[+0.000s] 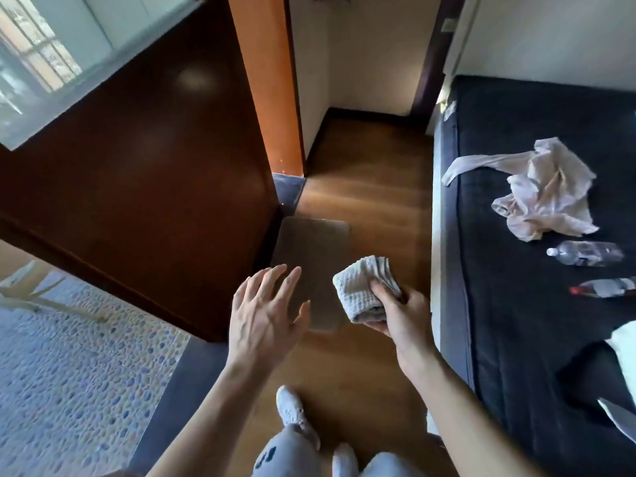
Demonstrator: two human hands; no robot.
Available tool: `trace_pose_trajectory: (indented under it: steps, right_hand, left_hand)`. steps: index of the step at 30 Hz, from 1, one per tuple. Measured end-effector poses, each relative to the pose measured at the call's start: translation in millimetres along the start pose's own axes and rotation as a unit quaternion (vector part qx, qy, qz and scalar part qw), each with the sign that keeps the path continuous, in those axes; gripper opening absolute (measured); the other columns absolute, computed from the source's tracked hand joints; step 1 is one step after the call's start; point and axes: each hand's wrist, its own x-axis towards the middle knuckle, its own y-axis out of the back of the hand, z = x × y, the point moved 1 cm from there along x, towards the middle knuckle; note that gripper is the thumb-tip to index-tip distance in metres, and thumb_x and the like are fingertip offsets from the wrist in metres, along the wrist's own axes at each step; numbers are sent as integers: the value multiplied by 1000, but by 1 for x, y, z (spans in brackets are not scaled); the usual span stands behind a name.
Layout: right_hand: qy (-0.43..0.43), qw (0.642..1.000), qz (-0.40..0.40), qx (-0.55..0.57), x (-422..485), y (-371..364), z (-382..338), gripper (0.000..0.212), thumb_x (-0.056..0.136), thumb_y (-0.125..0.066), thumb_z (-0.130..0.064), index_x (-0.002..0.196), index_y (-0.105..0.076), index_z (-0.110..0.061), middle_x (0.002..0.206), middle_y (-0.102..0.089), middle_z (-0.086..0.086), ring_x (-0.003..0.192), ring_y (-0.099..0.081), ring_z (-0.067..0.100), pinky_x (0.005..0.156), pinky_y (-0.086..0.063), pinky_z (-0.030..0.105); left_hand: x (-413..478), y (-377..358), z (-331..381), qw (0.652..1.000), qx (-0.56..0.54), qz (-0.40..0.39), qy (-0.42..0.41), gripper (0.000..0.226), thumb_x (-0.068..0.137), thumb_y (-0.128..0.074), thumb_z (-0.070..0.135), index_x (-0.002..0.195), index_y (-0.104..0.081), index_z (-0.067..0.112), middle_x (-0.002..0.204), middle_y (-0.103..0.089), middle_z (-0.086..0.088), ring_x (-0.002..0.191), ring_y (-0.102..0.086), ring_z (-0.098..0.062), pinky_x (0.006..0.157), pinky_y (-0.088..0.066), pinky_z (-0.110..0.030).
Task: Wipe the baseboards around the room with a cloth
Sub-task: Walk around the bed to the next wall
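Observation:
My right hand (401, 316) grips a folded grey waffle-weave cloth (361, 285) above the wooden floor. My left hand (265, 313) hovers beside it with the fingers spread and nothing in it. A dark baseboard (368, 112) runs along the foot of the white wall at the far end of the narrow passage. Another dark strip (311, 142) follows the wall on the passage's left side. Both hands are well above and short of these baseboards.
An open dark wooden door (137, 173) stands on the left, its orange edge (265, 80) facing me. A brown mat (311, 263) lies on the wooden floor. A black bed (537, 304) at the right holds crumpled pale cloth (537, 191) and two plastic bottles (585, 253). Pebble flooring (79, 370) lies lower left.

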Motion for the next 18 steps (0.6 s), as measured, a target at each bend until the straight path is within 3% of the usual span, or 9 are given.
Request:
trace_pose_trajectory:
  steps: [3,9,18]
  right_hand:
    - [-4,1000,21,5,37,-10,-8,5,91,-68,-15,95,-66,-13,92,-72,6,70,-74,14,52,-58,28]
    - [-11,998,54,14,127,-56,-31,20,89,-71,-19,105,-68,-8,99,-73,10,79,-74,20,59,-61,34]
    - [16,994,101,24,258,-131,-102,14,90,-70,-18,103,-68,-12,98,-73,6,84,-73,20,63,-62,36]
  left_hand:
    - [42,-16,-8,1000,1,-12,-9,55,91,-54,48,139,-59,22,139,-58,-3,129,-50,-27,107,-40,-46]
    - [150,-51,-41,999,2,-33,-34,56,93,-48,52,141,-57,24,142,-56,-3,132,-48,-26,108,-39,-46]
    - [319,-82,-89,993,-14,-49,-107,53,93,-53,50,138,-59,24,140,-57,-2,132,-49,-24,110,-38,-45]
